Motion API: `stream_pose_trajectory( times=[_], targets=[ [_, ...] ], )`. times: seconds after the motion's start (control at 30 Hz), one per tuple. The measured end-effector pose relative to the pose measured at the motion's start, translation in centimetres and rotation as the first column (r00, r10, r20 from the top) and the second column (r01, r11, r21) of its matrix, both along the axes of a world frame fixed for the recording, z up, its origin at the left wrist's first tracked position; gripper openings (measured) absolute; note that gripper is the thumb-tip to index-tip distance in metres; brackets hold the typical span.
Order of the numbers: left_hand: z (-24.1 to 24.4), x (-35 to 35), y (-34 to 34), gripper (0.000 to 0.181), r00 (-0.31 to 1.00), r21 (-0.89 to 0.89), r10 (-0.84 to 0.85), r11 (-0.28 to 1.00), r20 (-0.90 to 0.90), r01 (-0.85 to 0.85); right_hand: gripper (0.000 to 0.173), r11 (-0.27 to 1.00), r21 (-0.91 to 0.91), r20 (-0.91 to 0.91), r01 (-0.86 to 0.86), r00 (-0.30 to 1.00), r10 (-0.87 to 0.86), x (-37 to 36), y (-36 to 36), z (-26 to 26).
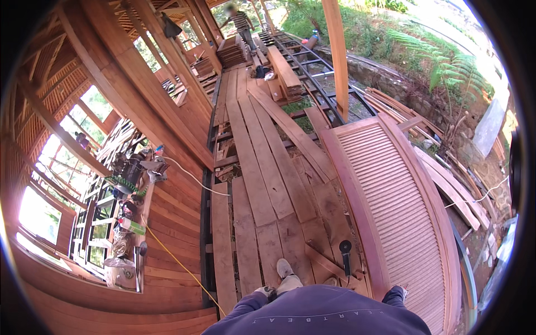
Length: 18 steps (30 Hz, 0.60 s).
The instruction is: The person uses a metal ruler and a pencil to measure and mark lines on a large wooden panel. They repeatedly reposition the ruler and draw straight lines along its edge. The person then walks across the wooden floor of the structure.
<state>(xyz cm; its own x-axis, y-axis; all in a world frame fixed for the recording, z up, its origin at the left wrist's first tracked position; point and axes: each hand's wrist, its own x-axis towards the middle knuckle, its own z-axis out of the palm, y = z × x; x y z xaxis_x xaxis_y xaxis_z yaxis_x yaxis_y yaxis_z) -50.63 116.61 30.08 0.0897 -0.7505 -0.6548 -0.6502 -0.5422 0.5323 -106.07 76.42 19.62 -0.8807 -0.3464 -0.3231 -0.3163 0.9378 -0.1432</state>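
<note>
My left hand (268, 292) is low in the view beside my thigh, in what looks like a dark-palmed glove; whether it holds anything is hidden. At the right, my right hand (403, 290) is by the lower part of a louvered wooden panel (391, 197) with a broad frame; its fingers are too small to read. Between my feet and the panel an angle grinder (346, 255) lies on the plank floor (272, 238). Near it a short wooden board (324, 259) lies aslant.
Loose planks (259, 167) overlap along the walkway, with gaps by the black steel beam (207, 234). Tools and a spray bottle (133, 226) crowd the window ledge at left. A yellow cord (180, 264) hangs to the floor. A person (242, 25) stands by stacked boards (231, 52) farther off.
</note>
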Motion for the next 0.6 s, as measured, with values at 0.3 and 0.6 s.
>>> stream_pose_trajectory(
  times=[0.3,0.6],
  targets=[
    [-2.1,2.4,13.0,0.027,0.231,0.374,0.896,0.376,-0.378,-0.848,0.054,0.964,-0.214,0.173,0.158,0.977,-0.122,-2.1,-2.8,-9.6],
    [-1.1,3.5,8.9,0.029,0.864,0.273,0.501,0.825,0.049,-0.494,0.008,0.845,-0.509,0.374,-0.166,0.841,0.391,-1.9,-1.4,-6.1]
  ],
)
